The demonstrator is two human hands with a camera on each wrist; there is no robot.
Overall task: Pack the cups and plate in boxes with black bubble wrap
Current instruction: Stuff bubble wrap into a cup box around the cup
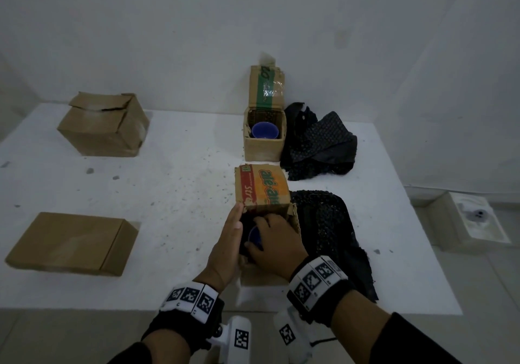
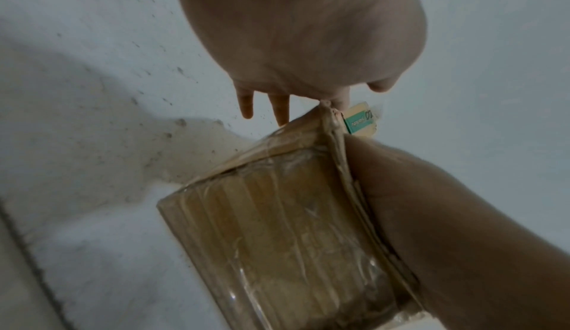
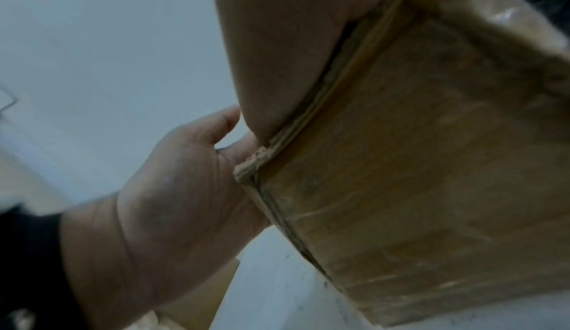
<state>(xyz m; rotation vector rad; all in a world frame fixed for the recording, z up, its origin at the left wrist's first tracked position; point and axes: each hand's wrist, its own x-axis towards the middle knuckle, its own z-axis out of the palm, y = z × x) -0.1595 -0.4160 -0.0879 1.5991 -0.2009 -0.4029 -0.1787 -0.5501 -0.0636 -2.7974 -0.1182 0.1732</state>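
Observation:
An open cardboard box (image 1: 261, 192) with an orange and red printed flap stands near the table's front; its taped brown wall (image 2: 277, 213) (image 3: 431, 164) fills both wrist views. Black bubble wrap lines the inside, and a blue cup (image 1: 254, 235) sits in it. My right hand (image 1: 270, 240) reaches into the box with its fingers curled round that cup. With straight fingers, my left hand (image 1: 230, 234) (image 2: 293, 30) (image 3: 172, 189) lies flat against the box's left wall. A second blue cup (image 1: 264, 130) sits in an open box (image 1: 263, 147) farther back. No plate is visible.
A crumpled heap of black bubble wrap (image 1: 320, 144) lies right of the far box, and another sheet (image 1: 334, 231) lies right of the near box. Two closed brown boxes stand on the white table (image 1: 174, 189), one at back left (image 1: 104, 127) and one flat at front left (image 1: 73, 242).

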